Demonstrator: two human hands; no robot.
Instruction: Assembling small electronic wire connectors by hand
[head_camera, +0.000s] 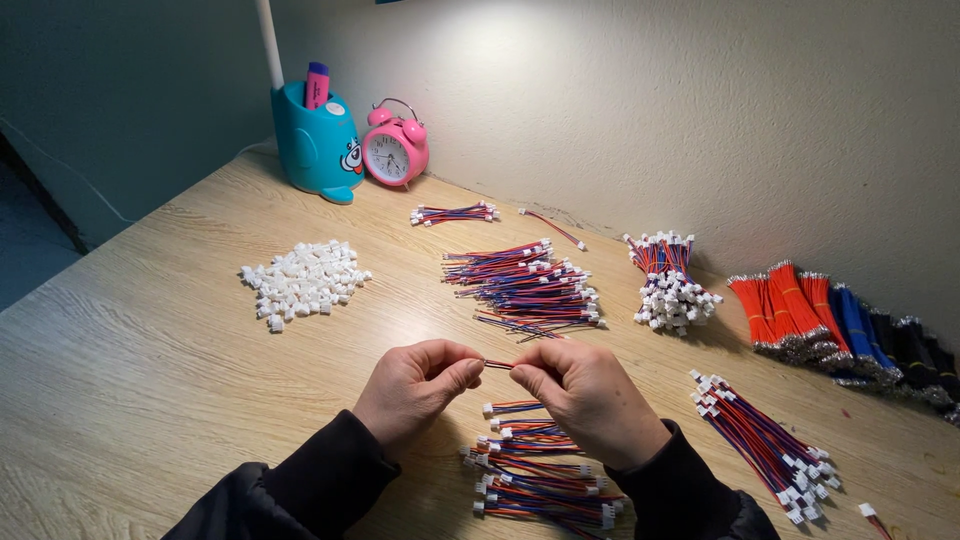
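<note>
On the wooden table (150, 380), just below the frame's center, the left hand (410, 385) and right hand (585, 395) pinch a short wire (498, 365) between thumb and fingertips, both closed on its ends. It looks light, thin and floppy, best held near the ends. It is red and dark, barely showing. A pile of finished wires (535, 475) lies beneath the hands.

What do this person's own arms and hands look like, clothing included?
Both hands are bare: the left hand and right hand wear no gloves, rings or watch that show. Each forearm is covered by a black long sleeve with a snug cuff at the wrist.
</note>
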